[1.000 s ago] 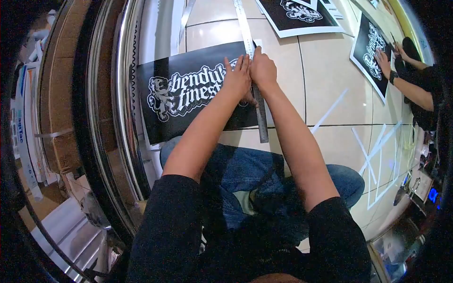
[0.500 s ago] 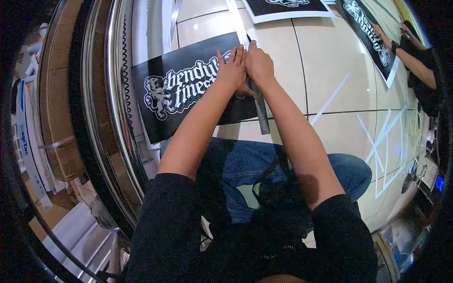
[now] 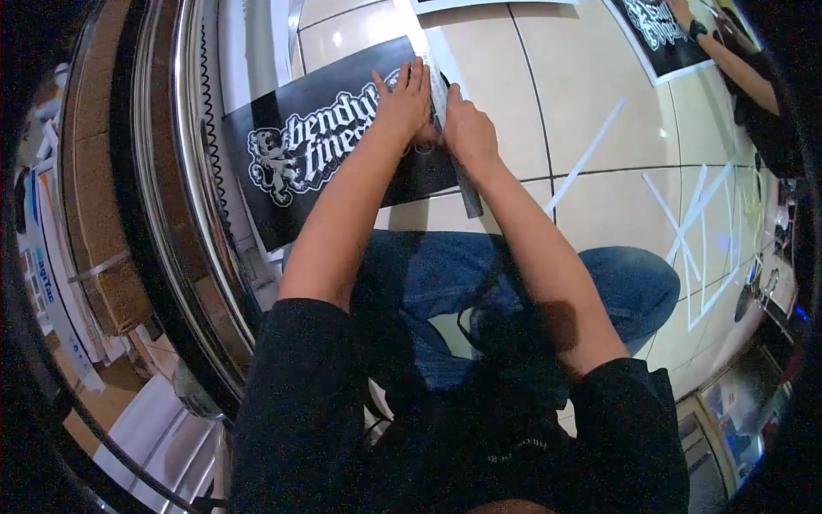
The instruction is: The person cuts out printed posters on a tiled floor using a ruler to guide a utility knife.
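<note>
A black printed sheet with white lettering and a lion-like figure lies on the tiled floor in front of me. Along its right side runs a long metal ruler, its near end past the sheet's lower edge. My left hand lies flat on the sheet and the ruler, fingers stretched out, thumb spread toward the ruler. Just right of the ruler, my right hand is closed, knuckles up, against its edge. A small dark bit shows by its fingertips; what it grips is hidden.
Thin white strips lie on the floor at right. Another printed sheet is at upper right, under a co-worker's hand. A metal-railed frame and cardboard boxes stand at left.
My right hand has slid along the ruler toward my body. My left hand keeps its place on the sheet. The whole view has shifted, so the floor things appear higher.
</note>
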Demonstrator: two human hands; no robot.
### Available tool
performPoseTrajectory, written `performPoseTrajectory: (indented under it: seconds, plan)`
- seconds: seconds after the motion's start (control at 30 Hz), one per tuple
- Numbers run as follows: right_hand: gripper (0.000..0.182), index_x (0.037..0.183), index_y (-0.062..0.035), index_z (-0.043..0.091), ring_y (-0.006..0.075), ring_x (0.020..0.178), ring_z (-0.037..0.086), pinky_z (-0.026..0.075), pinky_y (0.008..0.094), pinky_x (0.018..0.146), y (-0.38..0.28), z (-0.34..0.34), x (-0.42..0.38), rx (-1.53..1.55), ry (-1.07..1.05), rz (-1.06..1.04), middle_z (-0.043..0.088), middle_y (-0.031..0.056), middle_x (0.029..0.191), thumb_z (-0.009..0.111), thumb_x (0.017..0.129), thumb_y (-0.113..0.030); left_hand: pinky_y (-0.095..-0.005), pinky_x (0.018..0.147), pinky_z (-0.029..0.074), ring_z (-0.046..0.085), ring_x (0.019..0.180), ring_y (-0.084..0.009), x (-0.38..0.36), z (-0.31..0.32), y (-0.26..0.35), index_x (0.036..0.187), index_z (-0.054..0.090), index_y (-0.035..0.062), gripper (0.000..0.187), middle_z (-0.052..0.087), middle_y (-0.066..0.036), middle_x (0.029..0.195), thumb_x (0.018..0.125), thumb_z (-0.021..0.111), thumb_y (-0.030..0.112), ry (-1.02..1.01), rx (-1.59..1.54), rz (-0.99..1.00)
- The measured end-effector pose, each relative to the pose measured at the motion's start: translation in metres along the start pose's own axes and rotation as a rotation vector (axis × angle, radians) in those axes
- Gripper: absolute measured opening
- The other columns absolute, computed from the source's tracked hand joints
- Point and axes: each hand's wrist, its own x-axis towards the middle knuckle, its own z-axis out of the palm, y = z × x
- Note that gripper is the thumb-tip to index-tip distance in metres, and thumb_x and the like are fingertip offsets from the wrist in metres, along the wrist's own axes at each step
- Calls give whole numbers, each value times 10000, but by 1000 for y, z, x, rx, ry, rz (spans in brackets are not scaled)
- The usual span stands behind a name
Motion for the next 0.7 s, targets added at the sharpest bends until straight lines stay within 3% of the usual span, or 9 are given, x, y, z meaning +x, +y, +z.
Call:
performPoseTrajectory:
  seconds: [0.1,0.27,0.37,0.5,0.57,0.7]
  plan:
    - [479,1359,53,433,379,759,715,597,442,653,2,-4,-28,-12,-29,16,682,250,931,527,926,-129,-796,1073,116,116,1522,-323,-9,-32,2,1562,83,8,1422,46,-143,1658,557,791,722,-117,-142,-11]
    - [480,1373,54,438,369,734,712,592,445,630,10,-2,-77,-22,-30,34,676,235,903,507,927,-110,-785,1083,111,87,1525,-323,-14,-50,6,1562,47,-3,1559,12,-160,1656,463,719,875,-201,-67,-24]
    - [477,1373,61,444,364,699,706,587,447,603,15,2,-107,-26,20,9,672,232,880,485,925,-99,-799,1074,113,122,1519,-330,-16,-44,5,1556,102,-19,1576,81,-165,1649,421,726,878,-94,-84,-5]
    - [487,1380,64,437,355,667,703,584,449,582,22,6,-139,-32,-16,30,668,225,877,478,919,-90,-777,1091,133,108,1521,-327,-12,-34,2,1561,103,-3,1590,83,-157,1650,402,720,894,-67,-102,-3]
    - [494,1384,62,430,351,661,702,583,449,577,24,6,-154,-52,-36,42,667,220,875,485,916,-88,-756,1111,116,70,1525,-328,-13,-38,5,1565,57,2,1585,27,-160,1654,432,712,897,-145,-69,10]
    - [527,1402,48,403,343,646,700,583,446,568,30,4,-198,-56,-52,61,662,209,864,506,901,-81,-760,1103,113,55,1523,-350,-9,-26,-1,1564,74,0,1582,22,-178,1650,430,693,913,-71,-98,55]
